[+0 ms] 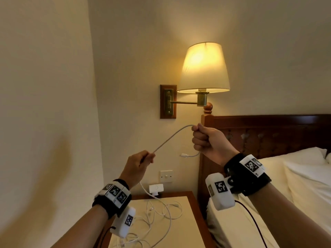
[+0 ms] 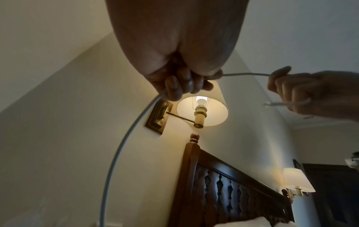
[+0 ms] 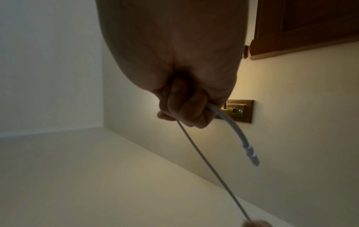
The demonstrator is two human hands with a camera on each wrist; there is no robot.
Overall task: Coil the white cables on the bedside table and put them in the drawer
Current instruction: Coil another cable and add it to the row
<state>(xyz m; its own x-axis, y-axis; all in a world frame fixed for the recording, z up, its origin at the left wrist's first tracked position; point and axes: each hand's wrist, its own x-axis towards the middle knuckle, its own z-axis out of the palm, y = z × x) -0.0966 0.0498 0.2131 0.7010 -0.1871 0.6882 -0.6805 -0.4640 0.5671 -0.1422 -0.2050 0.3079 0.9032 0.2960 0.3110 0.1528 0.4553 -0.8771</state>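
Note:
A white cable (image 1: 172,137) is stretched in the air between both hands, in front of the wall. My right hand (image 1: 202,140) grips it in a fist near its end, and the short tail with the plug (image 1: 184,155) sticks out below the fist; the plug (image 3: 252,155) shows in the right wrist view. My left hand (image 1: 143,160), lower and to the left, pinches the same cable (image 2: 244,74), which runs on down (image 2: 124,138) to the bedside table (image 1: 188,235). More white cables (image 1: 161,215) lie tangled on the tabletop. The drawer is out of sight.
A lit wall lamp (image 1: 204,68) hangs on a brass arm just above the hands. A white charger (image 1: 156,188) sits in a wall socket below a light switch (image 1: 166,175). The bed (image 1: 286,194) with a dark wooden headboard (image 1: 268,133) stands to the right.

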